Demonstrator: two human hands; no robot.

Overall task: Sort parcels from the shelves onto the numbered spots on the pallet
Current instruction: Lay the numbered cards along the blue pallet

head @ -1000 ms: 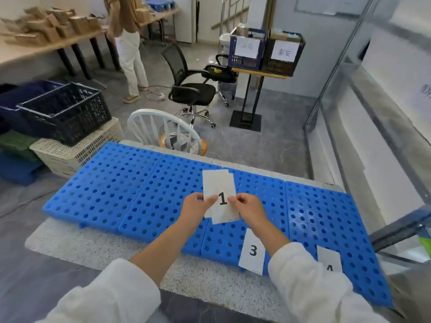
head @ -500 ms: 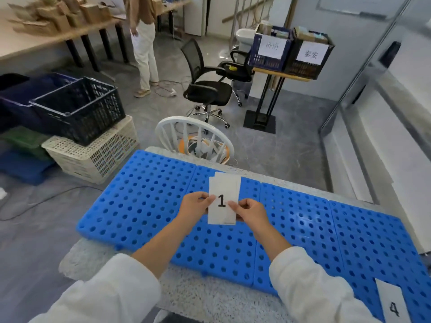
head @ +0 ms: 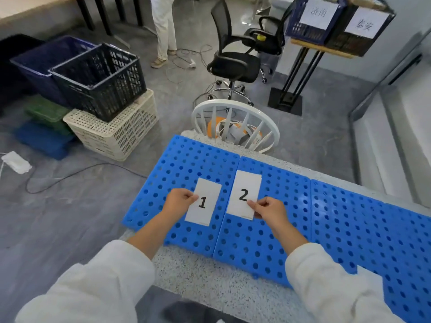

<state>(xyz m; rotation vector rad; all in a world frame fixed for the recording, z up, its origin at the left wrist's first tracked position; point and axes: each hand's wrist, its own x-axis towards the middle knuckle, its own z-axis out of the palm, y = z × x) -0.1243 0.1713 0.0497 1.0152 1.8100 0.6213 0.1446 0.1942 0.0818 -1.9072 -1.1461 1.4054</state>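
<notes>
Head view: a blue perforated pallet (head: 338, 217), made of panels set edge to edge, lies on a speckled grey bench (head: 210, 276) in a grey-floored room. To the left a black crate (head: 100, 80) sits on a cream crate (head: 116, 131). Beyond the bench stand a white spindle-back chair (head: 233, 104), a black office chair (head: 235, 64) and two labelled baskets (head: 338, 22) on a stand. The left hand (head: 179, 201) has its grip pinching the left edge of card 1 (head: 205, 201) over the leftmost panel. The right hand (head: 269, 209) has its grip pinching the lower right corner of card 2 (head: 245, 194), just across the seam. Both cards run lengthwise away from the wearer, tops leaning slightly right, digits upright to the wearer. Whether they touch the pallet cannot be told.
</notes>
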